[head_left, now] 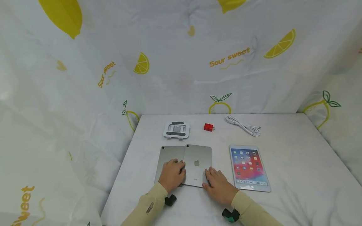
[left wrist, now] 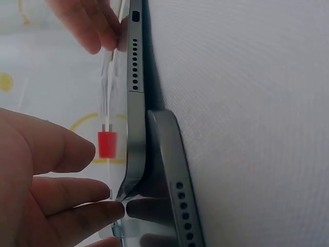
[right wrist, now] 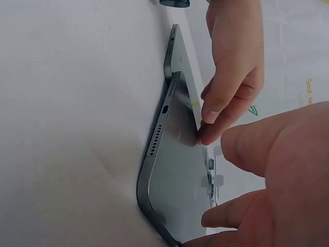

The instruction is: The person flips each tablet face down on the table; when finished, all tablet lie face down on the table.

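Note:
Two silver-backed tablets lie face down on the white table. The right one, a tablet with an apple logo [head_left: 197, 155], overlaps the edge of the left tablet [head_left: 171, 153]; its rim with speaker holes shows in the right wrist view. My left hand [head_left: 172, 174] rests over the left tablet, its fingertips at the upper tablet's left edge and its thumb apart from it in the left wrist view. Along the opposite edge, my right hand [head_left: 220, 186] touches the upper tablet with extended fingers. The right wrist view shows its thumb standing off the back.
Right of my right hand lies a white tablet [head_left: 249, 168] with its screen lit. Farther back are a white folding stand [head_left: 177, 130], a red charger plug [head_left: 208, 127] and a coiled white cable [head_left: 244, 126]. A lemon-print sheet [head_left: 175, 78] hangs behind the table.

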`<state>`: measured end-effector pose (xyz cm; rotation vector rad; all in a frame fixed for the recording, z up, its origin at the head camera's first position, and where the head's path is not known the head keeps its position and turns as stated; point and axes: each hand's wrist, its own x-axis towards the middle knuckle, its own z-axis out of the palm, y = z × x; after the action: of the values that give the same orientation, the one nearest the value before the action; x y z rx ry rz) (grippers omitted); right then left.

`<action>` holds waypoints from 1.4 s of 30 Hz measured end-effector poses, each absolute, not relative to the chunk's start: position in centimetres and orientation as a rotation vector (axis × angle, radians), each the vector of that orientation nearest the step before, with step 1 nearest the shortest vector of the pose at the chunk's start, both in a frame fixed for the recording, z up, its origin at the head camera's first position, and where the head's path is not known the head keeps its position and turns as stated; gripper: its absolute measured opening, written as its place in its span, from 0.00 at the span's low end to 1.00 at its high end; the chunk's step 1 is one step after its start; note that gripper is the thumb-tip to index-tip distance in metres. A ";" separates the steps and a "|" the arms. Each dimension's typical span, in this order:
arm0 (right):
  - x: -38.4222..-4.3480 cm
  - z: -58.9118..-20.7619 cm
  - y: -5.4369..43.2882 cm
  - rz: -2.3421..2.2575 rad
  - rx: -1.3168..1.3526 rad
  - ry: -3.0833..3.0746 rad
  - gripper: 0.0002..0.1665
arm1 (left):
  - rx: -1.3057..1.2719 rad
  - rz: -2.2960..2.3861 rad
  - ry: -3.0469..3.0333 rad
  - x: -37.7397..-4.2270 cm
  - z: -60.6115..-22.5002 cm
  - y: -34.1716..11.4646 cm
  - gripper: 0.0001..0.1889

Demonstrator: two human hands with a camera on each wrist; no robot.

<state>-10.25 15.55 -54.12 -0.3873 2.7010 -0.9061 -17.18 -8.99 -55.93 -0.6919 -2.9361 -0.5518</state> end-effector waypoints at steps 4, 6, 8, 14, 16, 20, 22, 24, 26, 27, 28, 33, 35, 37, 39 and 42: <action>-10.2 -53.8 16.1 -0.890 -0.394 2.718 0.41 | -0.715 -0.521 -2.986 -16.9 -55.2 -8.8 0.21; -10.2 -53.7 16.3 -0.882 -0.392 2.730 0.42 | -0.722 -0.517 -3.005 -16.8 -54.8 -8.6 0.24; -10.3 -53.4 16.6 -0.878 -0.389 2.749 0.42 | -0.735 -0.504 -3.015 -16.7 -54.4 -8.4 0.25; -10.5 -53.1 17.5 -0.847 -0.349 2.774 0.44 | -0.834 -0.474 -2.954 -16.3 -52.8 -7.5 0.26; -10.5 -53.1 17.8 -0.848 -0.322 2.776 0.44 | -0.888 -0.477 -2.903 -16.2 -52.1 -7.1 0.26; -10.6 -53.1 18.6 -0.828 -0.267 2.800 0.45 | -0.963 -0.476 -2.857 -15.9 -51.0 -6.3 0.27; -10.7 -53.2 19.1 -0.816 -0.249 2.812 0.46 | -0.985 -0.469 -2.876 -15.7 -50.6 -5.9 0.28; -10.8 -53.3 19.6 -0.797 -0.231 2.821 0.47 | -1.007 -0.464 -2.898 -15.6 -50.3 -5.5 0.30; -10.9 -53.4 20.1 -0.784 -0.213 2.828 0.48 | -1.033 -0.464 -2.914 -15.5 -50.0 -5.1 0.31; -10.9 -53.4 20.4 -0.778 -0.204 2.830 0.49 | -1.045 -0.461 -2.916 -15.4 -49.9 -4.9 0.31; -10.9 -53.4 20.6 -0.776 -0.198 2.832 0.49 | -1.053 -0.459 -2.918 -15.4 -49.7 -4.7 0.32; -10.6 -53.3 21.7 -0.781 -0.170 2.833 0.50 | -1.109 -0.468 -2.925 -15.4 -49.1 -3.7 0.33; -10.5 -53.3 22.1 -0.781 -0.157 2.830 0.50 | -1.137 -0.465 -2.923 -15.4 -48.9 -3.2 0.34; -10.4 -53.4 22.5 -0.775 -0.145 2.836 0.50 | -1.162 -0.457 -2.922 -15.3 -48.9 -2.6 0.35; -10.3 -53.6 22.9 -0.771 -0.131 2.840 0.49 | -1.182 -0.448 -2.925 -15.4 -49.0 -2.1 0.35; -10.3 -54.0 23.3 -0.774 -0.125 2.848 0.49 | -1.198 -0.436 -2.958 -15.4 -49.3 -1.4 0.36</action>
<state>-10.29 23.28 -53.99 -0.1247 2.8478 -0.7737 -15.41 -1.36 -49.34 -1.1982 -2.9579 -0.4357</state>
